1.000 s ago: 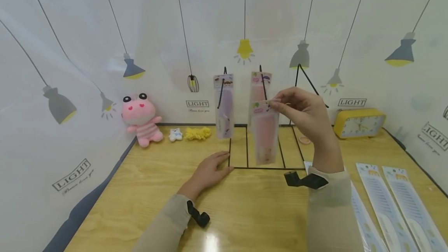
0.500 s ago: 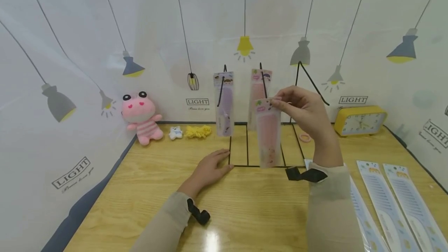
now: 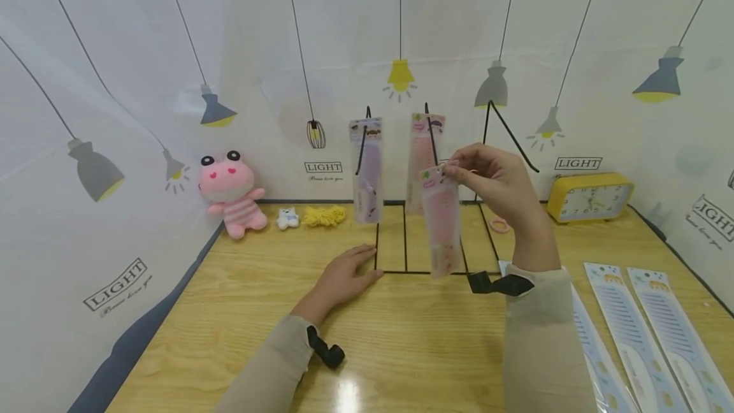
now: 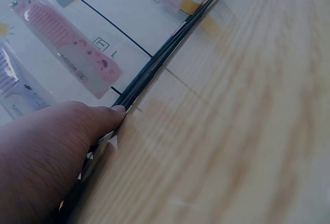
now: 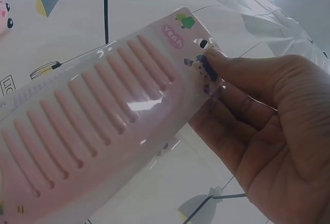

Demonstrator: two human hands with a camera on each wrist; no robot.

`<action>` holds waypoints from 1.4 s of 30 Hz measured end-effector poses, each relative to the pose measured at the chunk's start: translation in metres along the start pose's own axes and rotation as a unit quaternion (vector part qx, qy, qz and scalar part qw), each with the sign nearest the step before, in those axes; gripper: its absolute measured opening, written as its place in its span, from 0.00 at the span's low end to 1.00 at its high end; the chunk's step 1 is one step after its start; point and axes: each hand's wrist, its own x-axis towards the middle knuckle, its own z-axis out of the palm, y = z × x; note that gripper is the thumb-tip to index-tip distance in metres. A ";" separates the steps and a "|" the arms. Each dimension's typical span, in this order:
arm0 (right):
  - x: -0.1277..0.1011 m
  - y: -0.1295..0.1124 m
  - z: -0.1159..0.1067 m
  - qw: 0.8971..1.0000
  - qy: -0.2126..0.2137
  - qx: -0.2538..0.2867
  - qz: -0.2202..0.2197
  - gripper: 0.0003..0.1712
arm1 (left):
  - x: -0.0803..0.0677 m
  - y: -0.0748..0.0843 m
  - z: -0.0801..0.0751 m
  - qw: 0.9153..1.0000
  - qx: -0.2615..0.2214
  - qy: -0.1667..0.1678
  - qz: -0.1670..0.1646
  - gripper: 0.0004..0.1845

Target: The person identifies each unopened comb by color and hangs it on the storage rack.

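My right hand [image 3: 496,187] pinches the top corner of a pink comb in a clear package [image 3: 441,222], between thumb and fingertips. The package hangs tilted near the front end of the middle hook of a black wire rack [image 3: 436,273]; whether its hole is around that hook I cannot tell. In the right wrist view the comb's teeth [image 5: 93,110] show through the plastic. Behind it, another packaged pink comb [image 3: 420,139] hangs on the middle hook. A packaged purple comb [image 3: 369,171] hangs on the left hook. My left hand [image 3: 341,279] rests at the rack base's left side, fingers extended.
Several blue-and-white packages [image 3: 625,336] lie at the right. A yellow clock [image 3: 590,197] stands behind them, near a small pink ring [image 3: 499,225]. At the back left are a pink plush toy [image 3: 234,193], a small white figure [image 3: 288,218] and yellow cord [image 3: 324,216].
The held comb package has shifted slightly right and down, and its lower end has swung to the right. My left hand keeps its place at the rack.
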 end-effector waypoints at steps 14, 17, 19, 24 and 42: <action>0.006 0.011 0.010 0.996 0.063 -0.071 -0.004 0.05 | 0.001 -0.002 0.001 1.000 0.001 -0.005 -0.004 0.35; 0.007 0.003 0.017 0.994 0.086 -0.062 0.024 0.08 | 0.001 -0.002 0.001 1.000 -0.002 -0.003 -0.002 0.35; 0.008 -0.002 0.022 0.992 0.103 -0.058 0.040 0.09 | 0.001 -0.002 0.001 1.000 -0.001 -0.002 -0.001 0.35; 0.013 0.031 0.030 0.988 0.125 -0.018 0.085 0.11 | 0.001 -0.001 0.000 1.000 0.000 -0.003 -0.001 0.35; 0.010 0.093 0.040 0.951 0.139 0.040 0.272 0.23 | -0.001 0.002 -0.001 1.000 0.000 0.000 -0.003 0.35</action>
